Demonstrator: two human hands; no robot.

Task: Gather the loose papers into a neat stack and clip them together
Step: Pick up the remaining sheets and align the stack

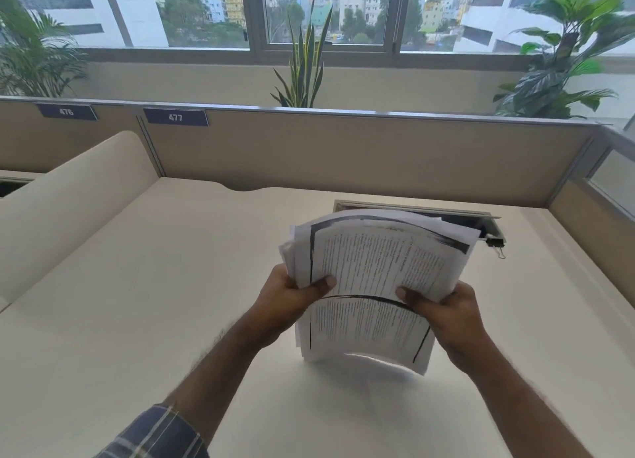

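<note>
Head view: a person stands at a desk (144, 285), both hands raised over it with a sheaf of printed papers (374, 278) held between them.
Papers: upright and bowed, bottom edge just above or barely on the desk, I cannot tell which; the top edges fan out unevenly, with several sheets sticking out at the upper left.
Left hand (288, 299): fingers curled behind the left edge, thumb pressed on the front sheet, clamped on the papers.
Right hand (446, 309): same hold on the right edge, thumb on the front, fingers wrapped behind.
Clip (496, 242): a black binder clip lying on the desk beyond the papers, at their upper right, beside the cable opening (464, 218); nothing is touching it.
Stage: squaring looks unfinished, clipping not yet begun.
Risk, slipping sheets: the grip sits low on the sides, so the splayed top sheets could slide out or flop over if the thumbs ease off.
Risk, crooked stack: the bow may keep the edges from lining up when tapped down, so the clip would lock in a skewed pile.
Risk, one-hand hold: reaching for the clip leaves one hand to carry the whole sheaf, which could fan apart.
Risk, lost clip: a nudge from the papers' corner could push the clip towards the opening.
</note>
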